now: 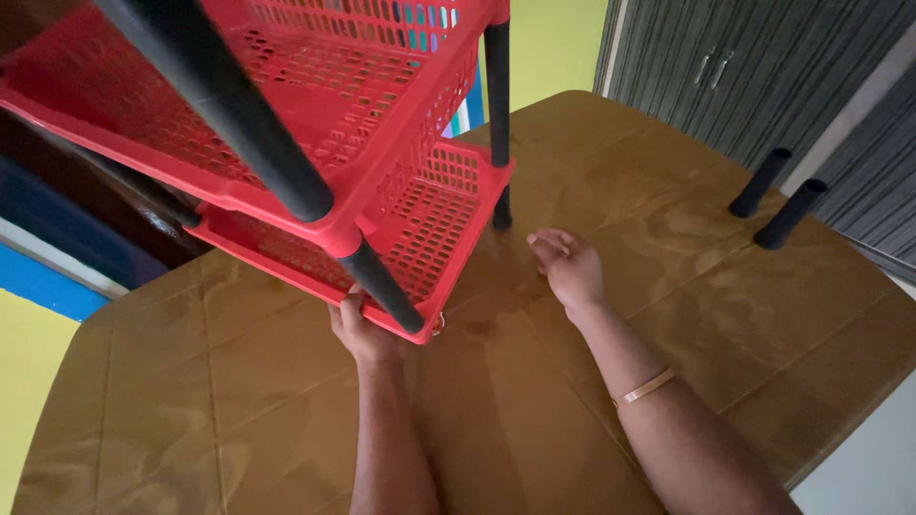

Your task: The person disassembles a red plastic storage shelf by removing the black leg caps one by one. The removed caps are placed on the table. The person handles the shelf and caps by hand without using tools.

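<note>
The left hand (363,329) grips the near bottom corner of the red rack (382,172), which stands tilted on the brown table (239,410), while the right hand (570,267) lies half open and empty, the rack's far black leg (499,105) close by at eleven o'clock.

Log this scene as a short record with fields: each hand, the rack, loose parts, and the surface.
Left hand: grips the front corner of the lower basket.
Right hand: open, empty, on or just above the table, beside the rack.
Rack: red perforated plastic baskets stacked on black tube legs.
Loose parts: two black tubes at the far right.
Surface: brown wood-grain table.
</note>
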